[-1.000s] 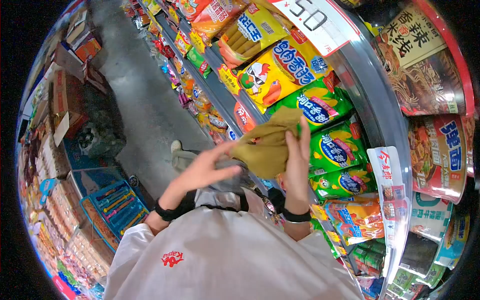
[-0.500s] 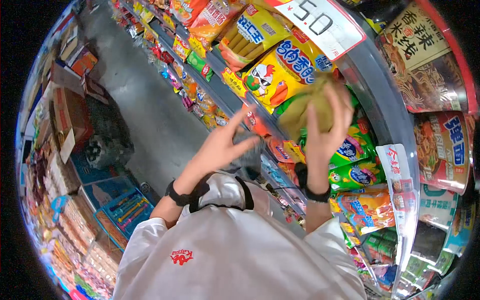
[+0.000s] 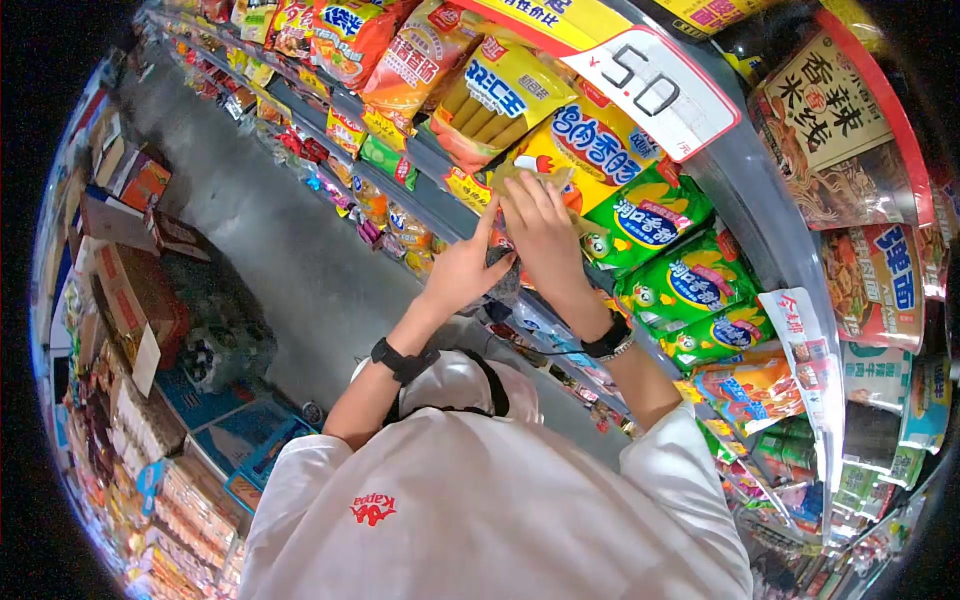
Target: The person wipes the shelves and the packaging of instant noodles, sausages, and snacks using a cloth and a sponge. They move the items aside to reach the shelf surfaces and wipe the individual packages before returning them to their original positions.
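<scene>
My right hand (image 3: 542, 235) lies palm down with its fingers together over a bunched olive-tan cloth (image 3: 560, 178), held against the shelf front beside a yellow sausage bag (image 3: 590, 150). My left hand (image 3: 460, 278) is just left of it, index finger stretched toward the cloth and thumb apart. A dark grey patch (image 3: 506, 282) shows between the two hands, partly hidden behind the left. Both wrists wear black bands. Green snack bags (image 3: 645, 222) lie right of my right hand, and another yellow sausage bag (image 3: 495, 105) lies above the cloth.
A white price card (image 3: 655, 90) marked 5.0 hangs on the clear shelf edge above. Noodle packs (image 3: 875, 285) stand at right. Grey floor (image 3: 330, 270) runs along the left, with cardboard boxes (image 3: 135, 290) and stacked goods beyond it.
My right hand has moved left with the cloth, from over the green bags to beside the sausage bag. My left hand is slightly further right, and the two hands are now close together.
</scene>
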`<state>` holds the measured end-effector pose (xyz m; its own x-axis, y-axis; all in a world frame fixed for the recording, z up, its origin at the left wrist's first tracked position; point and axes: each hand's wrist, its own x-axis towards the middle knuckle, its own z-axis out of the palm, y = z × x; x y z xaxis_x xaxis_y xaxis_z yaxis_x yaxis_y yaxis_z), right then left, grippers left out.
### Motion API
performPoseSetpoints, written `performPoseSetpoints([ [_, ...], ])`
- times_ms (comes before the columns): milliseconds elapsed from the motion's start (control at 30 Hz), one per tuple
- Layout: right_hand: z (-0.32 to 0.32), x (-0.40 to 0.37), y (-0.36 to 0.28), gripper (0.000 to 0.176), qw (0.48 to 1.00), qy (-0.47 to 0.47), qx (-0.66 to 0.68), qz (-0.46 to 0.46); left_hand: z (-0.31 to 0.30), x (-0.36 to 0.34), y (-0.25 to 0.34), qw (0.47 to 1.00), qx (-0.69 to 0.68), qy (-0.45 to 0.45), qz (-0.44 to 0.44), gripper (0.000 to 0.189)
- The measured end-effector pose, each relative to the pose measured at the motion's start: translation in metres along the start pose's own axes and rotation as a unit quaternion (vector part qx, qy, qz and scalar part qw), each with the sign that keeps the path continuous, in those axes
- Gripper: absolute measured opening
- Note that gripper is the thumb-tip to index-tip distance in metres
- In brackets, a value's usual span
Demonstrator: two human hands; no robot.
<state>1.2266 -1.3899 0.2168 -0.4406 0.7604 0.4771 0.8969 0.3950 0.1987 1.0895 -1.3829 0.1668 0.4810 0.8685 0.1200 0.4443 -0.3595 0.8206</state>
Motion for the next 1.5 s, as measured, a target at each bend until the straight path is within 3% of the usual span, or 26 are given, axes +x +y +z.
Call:
performPoseSetpoints([
  [100,-0.017,0.010,0.011,0.035,0.999,0.002,0.014,0.037,-0.008,0.000,0.000,1.000,0.004,-0.018,0.001,0.082],
  [267,-0.049,0.047,0.047,0.025,0.986,0.120,-0.065,0.098,-0.016,0.001,-0.011,0.998,0.027,-0.032,0.042,0.080],
  [333,-0.053,0.057,0.052,0.027,0.968,0.136,-0.001,0.212,-0.018,0.003,-0.015,0.996,0.046,-0.047,0.056,0.081],
  [433,-0.040,0.059,0.039,0.031,0.971,0.136,-0.117,0.159,-0.018,0.005,-0.023,0.993,0.036,-0.033,0.105,0.082],
  [567,-0.021,0.044,0.009,0.040,0.972,0.156,-0.064,0.162,-0.018,0.007,-0.030,0.991,0.031,-0.040,0.121,0.082],
  [633,-0.005,0.027,-0.003,0.038,0.975,0.114,-0.046,0.184,-0.017,0.009,-0.030,0.992,0.033,-0.050,0.107,0.081],
  [700,0.002,0.013,-0.014,0.031,0.989,0.038,-0.035,0.141,-0.023,0.008,-0.023,0.993,0.032,-0.076,0.085,0.081],
  [800,0.002,-0.014,-0.023,0.029,0.995,0.044,-0.028,0.088,-0.025,0.011,-0.024,0.992,0.030,-0.105,0.068,0.081],
  [900,-0.008,-0.036,-0.010,0.037,0.993,0.015,-0.007,0.113,-0.027,0.013,-0.025,0.991,0.017,-0.112,0.068,0.082],
  [933,-0.011,-0.037,-0.005,0.036,0.985,0.043,-0.018,0.163,-0.027,0.014,-0.025,0.991,0.024,-0.114,0.071,0.082],
  [1000,-0.036,-0.027,0.020,0.038,0.986,0.091,-0.040,0.134,-0.026,0.013,-0.024,0.990,0.028,-0.120,0.073,0.082],
  [1100,-0.062,-0.001,0.045,0.035,0.962,0.154,-0.147,0.172,-0.024,0.012,-0.020,0.990,0.016,-0.132,0.050,0.083],
  [1200,-0.066,0.015,0.050,0.037,0.946,0.152,-0.143,0.248,-0.013,0.012,-0.030,0.991,0.009,-0.090,0.094,0.084],
  [1300,-0.051,0.023,0.036,0.040,0.946,0.148,-0.177,0.226,-0.009,0.013,-0.032,0.992,-0.009,-0.077,0.099,0.083],
  [1367,-0.030,0.016,0.016,0.042,0.967,0.058,-0.070,0.238,-0.011,0.013,-0.030,0.993,0.029,-0.065,0.094,0.084],
  [1500,-0.005,-0.012,-0.007,0.035,0.977,0.124,-0.075,0.159,-0.012,0.012,-0.029,0.993,0.020,-0.079,0.083,0.084],
])
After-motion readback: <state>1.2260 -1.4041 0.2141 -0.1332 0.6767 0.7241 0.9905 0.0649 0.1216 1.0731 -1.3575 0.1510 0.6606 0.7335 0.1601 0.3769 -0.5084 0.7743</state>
